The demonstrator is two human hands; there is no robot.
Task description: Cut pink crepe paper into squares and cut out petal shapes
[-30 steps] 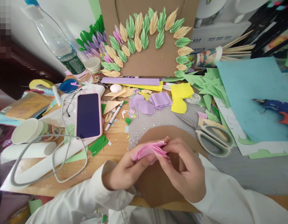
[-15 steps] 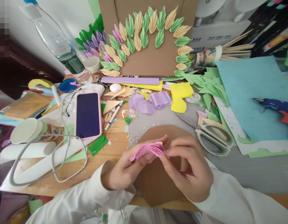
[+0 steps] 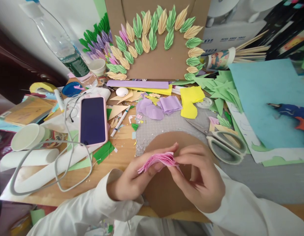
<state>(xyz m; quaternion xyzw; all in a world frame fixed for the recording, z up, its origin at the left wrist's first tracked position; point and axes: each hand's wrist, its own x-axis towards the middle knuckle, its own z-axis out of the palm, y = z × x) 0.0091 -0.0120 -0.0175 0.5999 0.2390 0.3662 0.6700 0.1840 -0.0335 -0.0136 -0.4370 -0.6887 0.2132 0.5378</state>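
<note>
A stack of pink crepe paper (image 3: 158,160) with layered, wavy edges is pinched between my two hands. My left hand (image 3: 136,177) is closed around its left part, thumb in front and fingers behind. At the right end, the thumb and index finger of my right hand (image 3: 200,177) grip the paper's edge. Below both hands lies a round brown cardboard disc (image 3: 171,200). Beyond them on the grey mat are cut purple paper pieces (image 3: 154,113) and folded yellow paper (image 3: 191,100). Scissors (image 3: 226,146) lie just past my right hand.
A brown board (image 3: 154,65) edged with folded green and cream paper leaves stands at the back. To the left are a phone (image 3: 93,121), a looping white cable (image 3: 55,175), a paper cup (image 3: 29,137) and a bottle (image 3: 73,60). A blue glue gun (image 3: 290,111) rests on blue paper at right.
The pink paper's layers have shifted and bunched slightly between my fingers, its right edge now showing more separate folds. Both hands stay in nearly the same place.
</note>
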